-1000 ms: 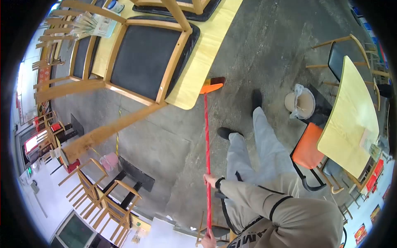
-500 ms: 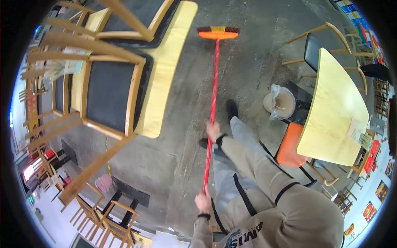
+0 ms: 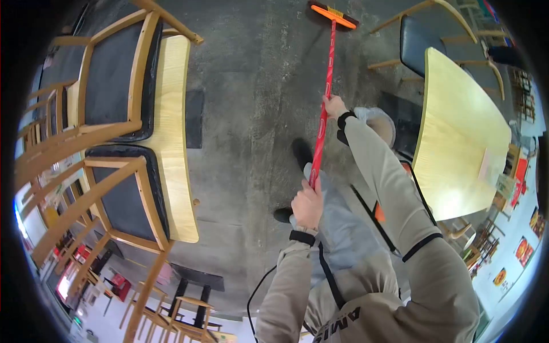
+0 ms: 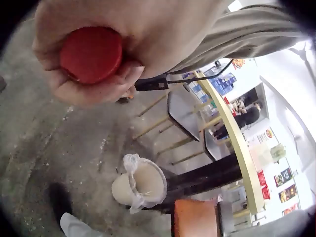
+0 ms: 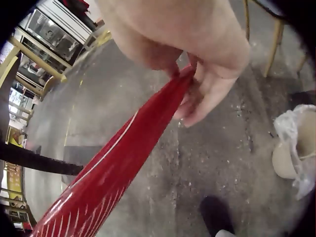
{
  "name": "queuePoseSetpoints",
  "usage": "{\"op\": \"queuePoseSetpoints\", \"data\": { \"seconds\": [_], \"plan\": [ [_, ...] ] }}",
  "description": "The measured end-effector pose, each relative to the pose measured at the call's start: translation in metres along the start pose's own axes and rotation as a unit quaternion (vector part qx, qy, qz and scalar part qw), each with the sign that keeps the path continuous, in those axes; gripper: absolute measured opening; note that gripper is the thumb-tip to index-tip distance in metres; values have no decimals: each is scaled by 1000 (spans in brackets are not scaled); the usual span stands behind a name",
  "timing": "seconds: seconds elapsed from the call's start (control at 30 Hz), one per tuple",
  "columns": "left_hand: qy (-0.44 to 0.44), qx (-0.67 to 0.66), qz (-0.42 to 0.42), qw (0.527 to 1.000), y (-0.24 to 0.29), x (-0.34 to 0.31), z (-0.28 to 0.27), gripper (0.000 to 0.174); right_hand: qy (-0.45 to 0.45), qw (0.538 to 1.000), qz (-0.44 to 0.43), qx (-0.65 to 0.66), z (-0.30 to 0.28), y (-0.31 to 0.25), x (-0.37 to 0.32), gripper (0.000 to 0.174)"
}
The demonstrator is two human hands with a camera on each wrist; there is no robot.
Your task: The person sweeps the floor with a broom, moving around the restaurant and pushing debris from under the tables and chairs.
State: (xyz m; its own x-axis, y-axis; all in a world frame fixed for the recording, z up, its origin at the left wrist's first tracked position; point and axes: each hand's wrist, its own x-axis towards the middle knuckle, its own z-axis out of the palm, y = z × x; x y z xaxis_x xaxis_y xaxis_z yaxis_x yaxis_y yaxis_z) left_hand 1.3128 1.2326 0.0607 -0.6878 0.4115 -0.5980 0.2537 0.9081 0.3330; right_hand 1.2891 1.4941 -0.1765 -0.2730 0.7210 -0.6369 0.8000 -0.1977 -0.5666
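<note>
A broom lies across the head view: its orange head (image 3: 337, 18) with dark bristles is at the top, on the grey floor, and its red handle (image 3: 319, 140) slants down from there. My left hand (image 3: 308, 206) grips the handle's lower end; in the left wrist view the fingers of that hand (image 4: 98, 54) wrap around the round red end cap (image 4: 92, 55). Farther up the handle, my right hand (image 3: 335, 107) holds it. The right wrist view shows the red handle (image 5: 123, 148) passing between thumb and fingers of the right hand (image 5: 182, 54).
Chairs (image 3: 123, 200) rest upturned on a light table (image 3: 174, 131) at left. Another light table (image 3: 460, 137) stands at right, beside a black-seated chair (image 3: 420, 46). A lined bin (image 4: 143, 182) and an orange seat (image 4: 196, 217) are near it.
The broom head has moved up and to the right in the head view, with both hands still on the handle. The handle now tilts rightward, and the view has shifted over the tables.
</note>
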Motion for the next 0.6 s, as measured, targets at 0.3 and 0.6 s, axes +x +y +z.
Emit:
{"op": "queuePoseSetpoints", "data": {
  "seconds": [0.3, 0.6],
  "plan": [
    [-35, 111, -41, 992, -176, -88, 20, 54, -57, 986, 48, -148, 115, 68, -152, 43],
    [-3, 77, -74, 994, -397, -239, 4, 56, -115, 975, 28, -189, 264, 117, -352, 48]
  ]
}}
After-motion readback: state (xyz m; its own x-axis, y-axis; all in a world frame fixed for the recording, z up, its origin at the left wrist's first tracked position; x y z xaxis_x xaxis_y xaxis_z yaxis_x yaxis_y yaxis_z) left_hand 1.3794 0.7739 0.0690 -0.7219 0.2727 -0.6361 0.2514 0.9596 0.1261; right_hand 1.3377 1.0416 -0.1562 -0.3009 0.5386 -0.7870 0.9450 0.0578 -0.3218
